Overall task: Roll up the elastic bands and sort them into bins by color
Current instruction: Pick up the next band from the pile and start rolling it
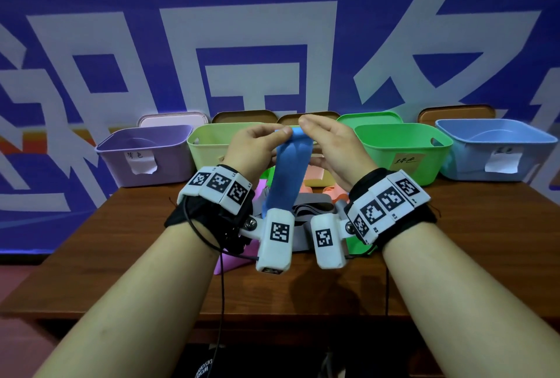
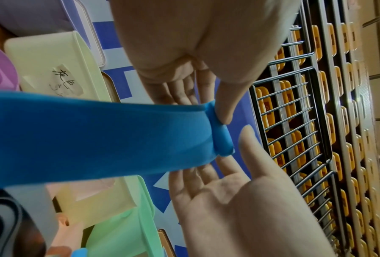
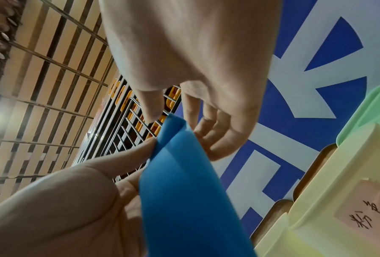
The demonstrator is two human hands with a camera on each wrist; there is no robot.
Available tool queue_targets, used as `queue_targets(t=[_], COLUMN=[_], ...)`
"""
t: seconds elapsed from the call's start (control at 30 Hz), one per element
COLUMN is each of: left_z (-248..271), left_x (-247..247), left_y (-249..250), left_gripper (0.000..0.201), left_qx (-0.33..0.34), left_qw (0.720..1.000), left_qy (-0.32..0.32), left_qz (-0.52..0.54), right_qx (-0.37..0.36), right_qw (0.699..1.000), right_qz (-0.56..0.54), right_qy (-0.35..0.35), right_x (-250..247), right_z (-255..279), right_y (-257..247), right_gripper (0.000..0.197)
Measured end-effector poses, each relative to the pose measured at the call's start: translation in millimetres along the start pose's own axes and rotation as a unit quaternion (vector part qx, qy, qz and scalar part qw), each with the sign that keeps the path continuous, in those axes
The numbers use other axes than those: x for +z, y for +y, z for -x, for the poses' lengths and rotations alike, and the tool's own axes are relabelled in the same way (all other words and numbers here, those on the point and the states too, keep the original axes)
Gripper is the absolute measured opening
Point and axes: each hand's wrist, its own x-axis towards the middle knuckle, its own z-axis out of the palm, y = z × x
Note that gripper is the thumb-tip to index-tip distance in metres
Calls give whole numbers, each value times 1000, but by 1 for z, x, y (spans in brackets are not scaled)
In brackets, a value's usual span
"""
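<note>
Blue band (image 1: 286,165) (top rolled) pinched between left hand (image 1: 257,147) and right hand (image 1: 330,147).

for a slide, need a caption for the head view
Both hands start rolling a blue band before five bins.

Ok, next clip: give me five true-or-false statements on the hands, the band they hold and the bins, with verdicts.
1. Both hands hold a blue band by its top end. True: the left hand and right hand pinch it.
2. The band is fully rolled. False: only the top end is rolled; the rest hangs down toward the table.
3. The blue bin stands farthest right. True.
4. The purple bin holds a blue roll. False: no band shows in it.
5. The hands rest on the table. False: they are raised in front of the bins.
</note>
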Motion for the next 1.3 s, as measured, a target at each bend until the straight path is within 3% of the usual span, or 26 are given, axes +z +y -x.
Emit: queue_targets(t=[0.17, 0.33, 0.47, 0.53, 0.73, 0.93, 1.03, 1.13, 1.2, 1.3], left_z=[-3, 2, 2, 2, 7, 3, 2, 5, 5, 4], left_x=[0, 2, 1, 0, 0, -3, -4, -3, -4, -4], left_y=[-2, -2, -1, 0, -4, -9, -10, -12, -15, -15], left_gripper=[7, 23, 11, 12, 12, 8, 17, 2, 14, 9], left_qx=[-6, -36, -22, -21, -43, -19, -2, -25, -38, -25], left_qw=[1000, 999, 1000, 1000, 998, 1000, 1000, 999, 999, 1000], left_qy=[0, -23, -12, -21, -33, -9, -8, -18, -17, -14], left_qz=[6, 25, 12, 6, 41, 2, 7, 28, 12, -7], right_qx=[-31, -26, 5, 5, -28, 32, 25, 7, 8, 32], right_qw=[999, 999, 1000, 999, 999, 999, 1000, 1000, 1000, 999], right_qz=[40, 20, 9, 38, 43, -20, 3, -2, -20, -35], right_qy=[9, 2, 3, 1, 10, 0, 2, -6, -16, -15], right_x=[0, -3, -1, -1, -3, 1, 2, 0, -1, 0], right_z=[-3, -1, 2, 3, 3, 10, 9, 7, 8, 10], right_y=[-1, -2, -2, -1, 6, 12, 14, 14, 13, 12], right_gripper=[14, 15, 15, 22, 12, 12, 15, 14, 18, 20])
